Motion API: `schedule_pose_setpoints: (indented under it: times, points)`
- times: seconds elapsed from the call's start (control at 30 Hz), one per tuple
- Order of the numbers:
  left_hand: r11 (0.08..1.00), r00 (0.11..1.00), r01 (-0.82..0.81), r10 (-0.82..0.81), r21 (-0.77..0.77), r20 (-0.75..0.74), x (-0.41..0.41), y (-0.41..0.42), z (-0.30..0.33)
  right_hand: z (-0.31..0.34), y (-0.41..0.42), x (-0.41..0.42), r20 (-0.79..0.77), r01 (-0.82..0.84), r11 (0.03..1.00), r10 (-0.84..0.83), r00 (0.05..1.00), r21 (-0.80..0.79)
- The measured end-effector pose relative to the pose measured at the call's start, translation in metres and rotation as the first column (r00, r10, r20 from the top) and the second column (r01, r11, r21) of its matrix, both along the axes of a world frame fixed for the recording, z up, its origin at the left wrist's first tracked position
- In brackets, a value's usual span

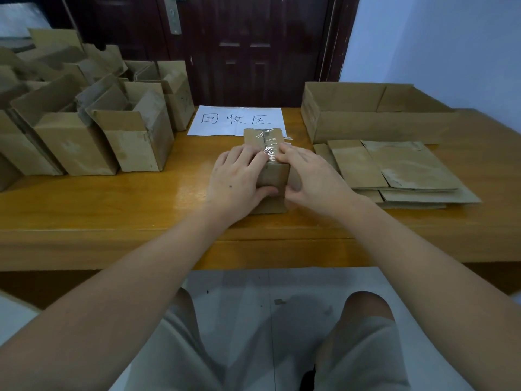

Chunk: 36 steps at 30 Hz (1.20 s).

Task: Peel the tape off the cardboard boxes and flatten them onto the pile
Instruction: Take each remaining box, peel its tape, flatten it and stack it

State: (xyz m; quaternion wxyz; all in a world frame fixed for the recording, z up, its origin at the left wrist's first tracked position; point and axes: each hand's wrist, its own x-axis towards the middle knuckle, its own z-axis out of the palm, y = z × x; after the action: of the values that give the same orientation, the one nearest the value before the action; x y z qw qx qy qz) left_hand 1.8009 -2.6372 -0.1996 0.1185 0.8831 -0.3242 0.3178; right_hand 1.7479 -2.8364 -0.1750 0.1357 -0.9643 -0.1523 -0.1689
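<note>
A small taped cardboard box (273,176) stands on the wooden table (112,198) in front of me. Clear tape (268,142) runs along the seam of its top. My left hand (238,180) grips the box from the left, fingers on the top and thumb on the near face. My right hand (307,176) holds it from the right, with its fingertips at the tape near the front edge and its thumb on the near face. To the right lies the pile of flattened boxes (400,170).
Several open upright cardboard boxes (93,128) crowd the table's left side. A white paper sign (222,121) lies behind the taped box. A larger open box (375,114) sits at the back right, before a dark door and a pale wall.
</note>
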Motion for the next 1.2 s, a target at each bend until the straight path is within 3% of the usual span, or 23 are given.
schedule_pose_setpoints:
  times: [0.2,0.33,0.43,0.63,0.83,1.0,1.2]
  points:
    - [1.000,1.000,0.009,-0.009,0.012,-0.007,0.000,0.004,0.000,0.002,0.003,-0.002,0.050,0.001,0.999,0.002,0.999,-0.047]
    - [0.999,1.000,0.006,-0.005,0.039,-0.004,0.002,0.006,0.004,-0.011,0.003,-0.002,0.226,-0.119,0.982,0.150,0.963,-0.147]
    - [0.998,1.000,0.011,-0.010,0.061,-0.022,0.002,0.008,0.007,-0.019,0.003,0.002,0.260,-0.156,0.970,0.202,0.944,-0.188]
    - [0.995,0.999,0.013,-0.008,0.102,-0.050,0.002,0.010,0.008,-0.018,0.010,0.002,0.252,-0.138,0.968,0.190,0.949,-0.211]
    - [0.997,0.997,0.005,0.001,0.077,-0.079,0.001,0.009,0.008,-0.025,0.015,-0.002,0.283,-0.027,0.935,0.134,0.950,-0.353]
    - [0.996,0.995,0.025,-0.017,0.084,-0.096,-0.001,0.011,0.014,-0.030,0.029,-0.005,0.328,0.071,0.940,0.045,0.944,-0.334]
    - [0.994,0.993,0.034,-0.023,0.100,-0.112,-0.003,0.013,0.016,-0.027,0.033,-0.007,0.310,0.070,0.960,0.018,0.951,-0.272]
